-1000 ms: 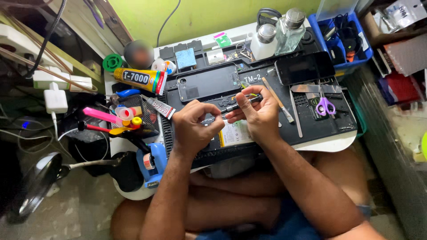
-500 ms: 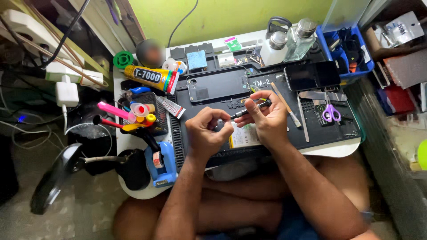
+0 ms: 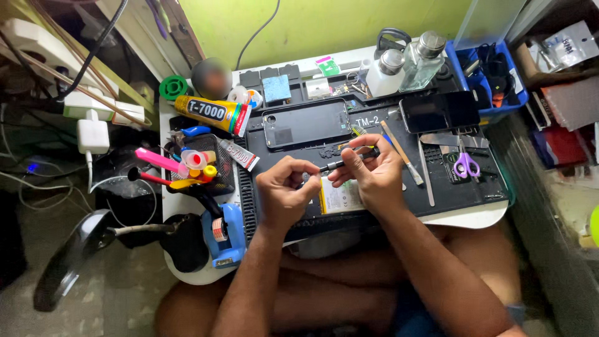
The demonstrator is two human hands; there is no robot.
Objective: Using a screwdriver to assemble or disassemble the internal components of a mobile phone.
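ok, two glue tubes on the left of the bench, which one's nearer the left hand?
The small white tube, lying diagonally at the black mat's left edge, is nearer the left hand. The bigger yellow tube lies farther back, toward the wall.

A work mat (image 3: 474,193) lies on the small table (image 3: 474,218). On it, one phone (image 3: 306,123) lies toward the far side, a second phone (image 3: 439,111) to its right. Scissors (image 3: 465,163) lie below that second phone. A glue tube (image 3: 212,114) lies left of the mat, two bottles (image 3: 409,65) stand behind.
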